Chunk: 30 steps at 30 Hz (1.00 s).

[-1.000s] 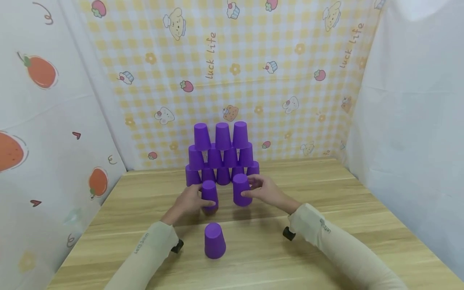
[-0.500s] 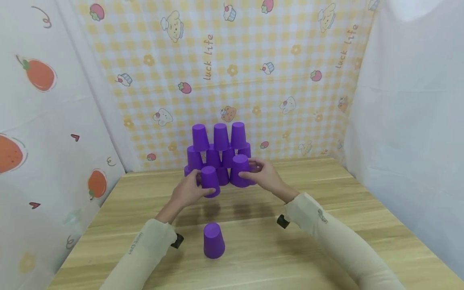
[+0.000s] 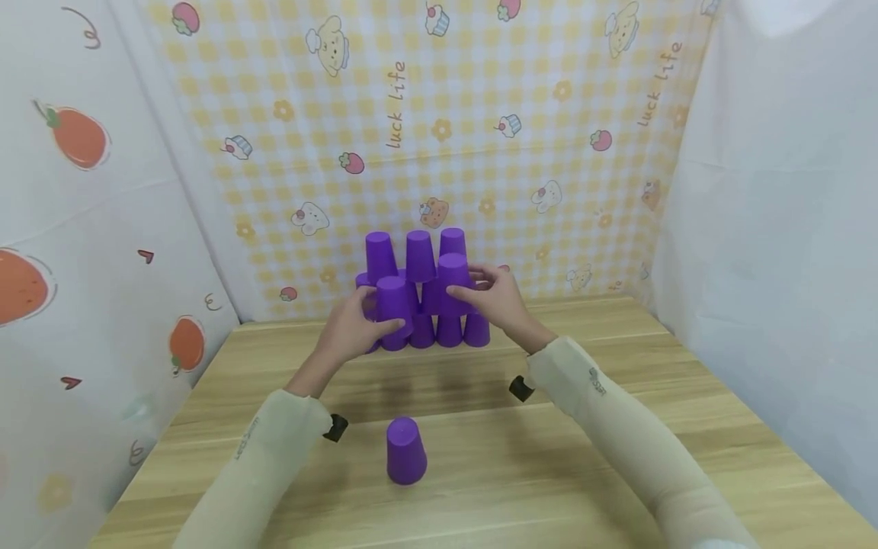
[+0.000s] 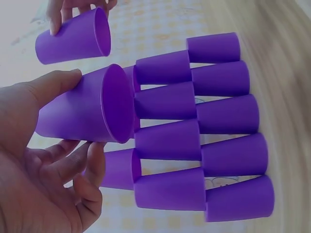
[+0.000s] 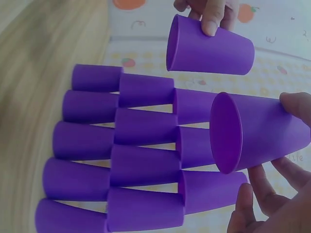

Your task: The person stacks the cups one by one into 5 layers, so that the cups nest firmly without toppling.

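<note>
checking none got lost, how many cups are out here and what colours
purple cups in the stacked wall: 12 (rows of 5, 4 and 3)
purple cup held in the left hand: 1
purple cup held in the right hand: 1
purple cup standing alone on the table: 1
other colours: 0
total: 15 cups, all purple

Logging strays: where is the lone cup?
Head view: the lone cup stands upside down on the table, nearest the camera, between both sleeves, apart from the pyramid.

Smooth matt plastic cups (image 3: 420,286) on a wood-grain table (image 3: 617,396).
</note>
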Available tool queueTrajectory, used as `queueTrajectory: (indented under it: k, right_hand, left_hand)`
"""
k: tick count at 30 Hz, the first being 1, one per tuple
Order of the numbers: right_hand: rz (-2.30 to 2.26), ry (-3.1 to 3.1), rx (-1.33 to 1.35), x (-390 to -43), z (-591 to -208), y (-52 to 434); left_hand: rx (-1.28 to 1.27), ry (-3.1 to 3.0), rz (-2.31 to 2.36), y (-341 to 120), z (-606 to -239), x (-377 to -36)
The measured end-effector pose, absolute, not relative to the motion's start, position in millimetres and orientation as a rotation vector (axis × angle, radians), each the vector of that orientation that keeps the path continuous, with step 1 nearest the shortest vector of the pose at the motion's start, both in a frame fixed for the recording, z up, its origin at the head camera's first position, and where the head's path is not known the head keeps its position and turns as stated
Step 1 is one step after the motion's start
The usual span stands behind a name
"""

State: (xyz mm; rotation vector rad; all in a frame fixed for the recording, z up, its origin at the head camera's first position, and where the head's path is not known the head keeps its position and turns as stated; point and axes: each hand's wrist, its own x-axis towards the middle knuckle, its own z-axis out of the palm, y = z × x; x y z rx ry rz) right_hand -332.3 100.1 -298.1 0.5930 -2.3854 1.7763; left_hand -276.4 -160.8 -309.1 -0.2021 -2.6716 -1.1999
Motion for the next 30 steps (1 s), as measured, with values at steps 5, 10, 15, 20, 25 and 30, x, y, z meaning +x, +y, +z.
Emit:
queueTrajectory:
  k: [5, 10, 15, 20, 25, 30]
  right_hand:
    - [1.803, -2.365, 0.550, -340.5, -289.0, 95.8]
    - [1.794, -2.344, 0.548, -346.1, -279.2, 93.3]
    - [1.767, -2.371, 0.536, -350.5, -269.9, 90.8]
    - [1.730, -2.383, 0.516, -356.4, -263.0, 92.6]
    - [1.724, -2.380, 0.512, -362.6, -255.5, 92.2]
    - [1.746, -2.325, 0.492, -366.6, -248.1, 94.0]
  left_hand:
    - [-0.191, -2.649, -1.168, -158.9, -297.4, -279.3]
    - [-0.194, -2.638, -1.172, -156.1, -281.5, -283.4]
    - [-0.145, -2.654, -1.162, -152.6, -268.0, -286.9]
    - [-0.108, -2.657, -1.148, -147.7, -259.0, -290.5]
    - [-0.057, -2.660, -1.151, -147.1, -250.7, -292.7]
    - [-0.048, -2.638, -1.141, -146.9, -244.3, -297.8]
